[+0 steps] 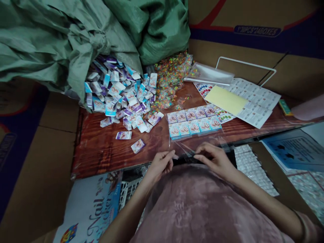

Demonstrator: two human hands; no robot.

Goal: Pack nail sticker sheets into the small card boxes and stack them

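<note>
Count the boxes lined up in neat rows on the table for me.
10: five purple ones in the far row, five blue ones in the near row. Any stacked underneath would be hidden.

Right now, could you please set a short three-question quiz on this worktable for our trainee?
1. Multiple choice: What colour is the plain paper sheet by the printed sheets?
a) black
b) yellow
c) red
2. True or false: From the wearer's view, the pile of loose cartons lies to the right of the lined-up nail cartons.
3. Fill in the blank: Beyond the left hand and the right hand, the lined-up nail cartons form ____ rows.

Key: 1. b; 2. false, the pile is to the left; 3. two
</note>
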